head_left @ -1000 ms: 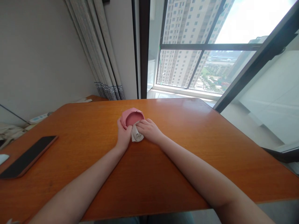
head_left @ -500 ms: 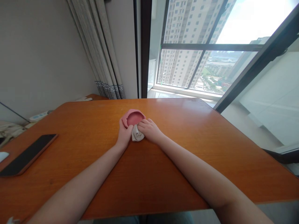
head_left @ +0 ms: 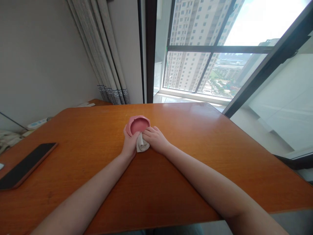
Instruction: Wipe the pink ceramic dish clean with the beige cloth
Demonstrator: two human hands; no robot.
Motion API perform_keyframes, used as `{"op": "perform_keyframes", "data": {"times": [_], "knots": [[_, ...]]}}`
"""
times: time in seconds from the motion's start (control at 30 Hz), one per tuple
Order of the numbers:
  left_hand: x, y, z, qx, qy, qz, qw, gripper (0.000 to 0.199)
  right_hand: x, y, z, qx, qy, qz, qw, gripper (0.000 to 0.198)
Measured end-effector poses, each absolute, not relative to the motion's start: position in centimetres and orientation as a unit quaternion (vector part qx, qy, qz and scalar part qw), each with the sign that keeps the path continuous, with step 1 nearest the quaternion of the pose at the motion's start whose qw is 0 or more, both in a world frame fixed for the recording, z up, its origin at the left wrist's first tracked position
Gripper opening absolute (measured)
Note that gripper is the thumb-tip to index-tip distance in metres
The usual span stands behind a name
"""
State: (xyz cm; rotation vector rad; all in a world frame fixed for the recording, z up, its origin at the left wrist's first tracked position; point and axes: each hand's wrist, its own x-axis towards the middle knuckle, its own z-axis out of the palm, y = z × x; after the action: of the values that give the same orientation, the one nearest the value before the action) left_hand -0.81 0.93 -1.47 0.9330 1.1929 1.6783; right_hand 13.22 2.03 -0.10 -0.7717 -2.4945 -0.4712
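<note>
A pink bowl-like dish [head_left: 140, 124] with an angular outer wall and a round hollow is tilted toward me above the middle of the wooden table [head_left: 102, 130]. My left hand [head_left: 129, 141] grips its left side, thumb near the front rim. Bunched at the front rim is a pale cloth [head_left: 142, 144], hanging down between my two hands. My right hand [head_left: 155, 138] is closed on the cloth, its fingers pressing it at the dish's right front edge. The fingertips' undersides and the dish's base are hidden.
On the left of the table lies a dark flat slab with a reddish-brown edge [head_left: 26, 166]. Beside the table's far left edge is a white power strip [head_left: 37, 123]. A grey curtain [head_left: 107, 65] and a large window [head_left: 210, 49] stand beyond.
The dish has tipped slightly, showing more of its hollow. Both hands and the cloth have shifted a little left in the picture; the view has moved slightly too.
</note>
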Motion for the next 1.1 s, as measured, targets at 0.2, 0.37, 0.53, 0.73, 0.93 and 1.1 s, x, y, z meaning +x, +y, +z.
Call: {"op": "perform_keyframes", "data": {"times": [0.2,0.37,0.53,0.73,0.93,1.1], "knots": [[-2.5,2.0,-1.8,0.421,0.549,0.628,0.357,0.038,13.4,2.4,0.3,-0.279,-0.92,-0.161,0.221,0.016],[-2.9,2.3,-1.6,0.499,0.524,0.609,0.326,0.048,13.8,2.5,0.3,-0.289,-0.917,-0.173,0.215,0.017],[-1.0,1.1,-1.5,0.398,0.488,0.663,0.405,0.054,13.1,2.2,0.0,-0.285,-0.91,-0.175,0.245,0.018],[-1.7,1.4,-1.3,0.42,0.524,0.638,0.377,0.03,13.4,2.6,0.1,-0.275,-0.914,-0.171,0.246,0.017],[-2.3,1.5,-0.9,0.502,0.493,0.635,0.319,0.041,13.9,2.7,0.3,-0.288,-0.909,-0.187,0.237,0.019],[-1.5,1.2,-1.5,0.419,0.494,0.646,0.403,0.04,13.4,2.3,-0.1,-0.278,-0.917,-0.146,0.246,0.019]]}}
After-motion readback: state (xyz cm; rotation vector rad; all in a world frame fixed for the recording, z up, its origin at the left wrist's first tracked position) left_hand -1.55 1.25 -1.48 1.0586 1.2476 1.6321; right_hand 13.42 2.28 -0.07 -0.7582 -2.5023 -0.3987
